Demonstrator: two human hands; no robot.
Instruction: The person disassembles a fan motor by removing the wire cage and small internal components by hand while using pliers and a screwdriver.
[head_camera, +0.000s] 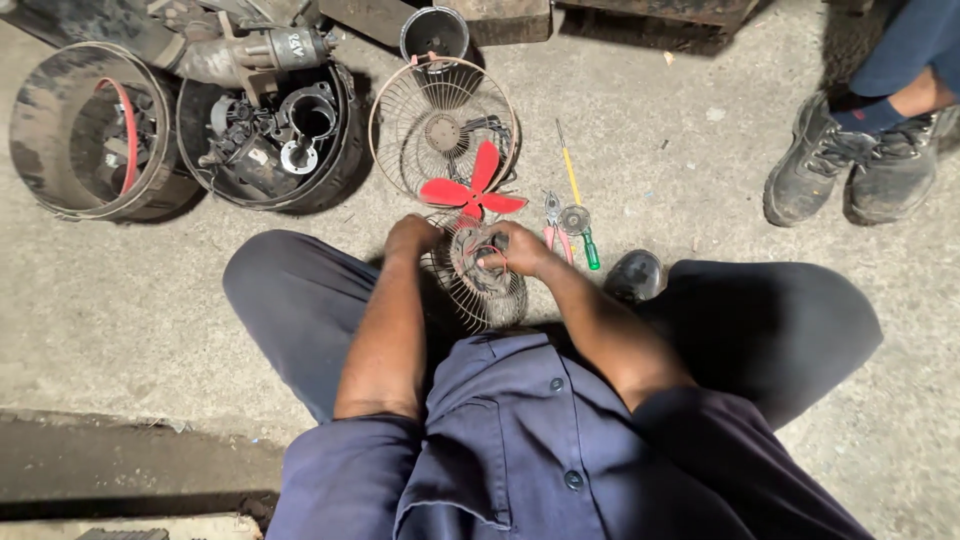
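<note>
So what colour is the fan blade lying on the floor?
Red; the fan blade shows best in the head view, resting against a wire guard.

Two fan grilles (443, 125) (480, 290), one red blade (473, 192), two drums (85, 130) (265, 135).

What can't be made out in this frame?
- Head view: the left hand fingers curl behind the wire guard, so their grip is hidden.
- The motor is mostly covered by the right hand.
- The drum contents are too dark and cluttered to identify.
- A second person is cut off by the edge; only shoes show.
- The pliers are partly behind the right hand.
</note>
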